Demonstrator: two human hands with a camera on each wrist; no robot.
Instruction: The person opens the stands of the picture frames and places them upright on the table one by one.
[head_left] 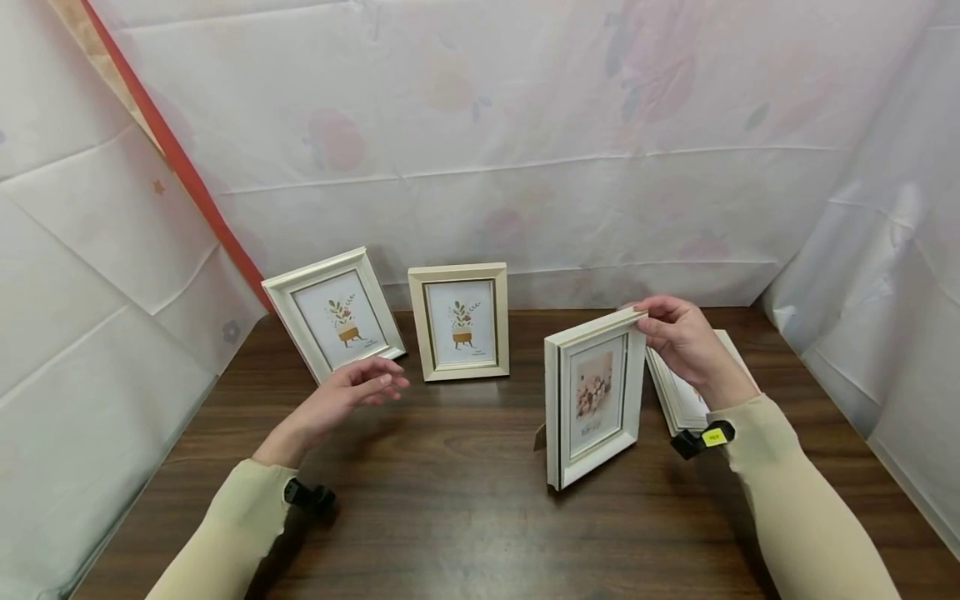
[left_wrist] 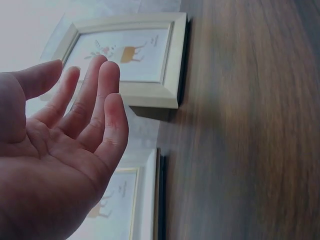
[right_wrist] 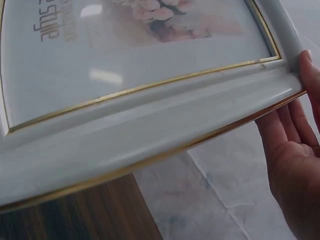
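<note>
A white picture frame point(head_left: 597, 400) with gold inner trim and a flower photo stands upright and turned on the right part of the table. My right hand point(head_left: 690, 346) pinches its upper right corner, thumb in front and fingers behind. The right wrist view shows the same grip on the white border point(right_wrist: 150, 120). My left hand point(head_left: 337, 400) hovers with loose fingers before two standing frames and holds nothing. One is a tilted white frame point(head_left: 279, 293); beside it is a cream frame point(head_left: 467, 372). Both show a potted plant print.
Behind my right hand, white frames point(head_left: 671, 392) lie on the dark wooden table point(head_left: 450, 483), partly hidden by the hand and the held frame. A pale printed sheet point(head_left: 525, 125) hangs round the back and sides. A brown stand leg point(head_left: 540, 437) shows behind the held frame.
</note>
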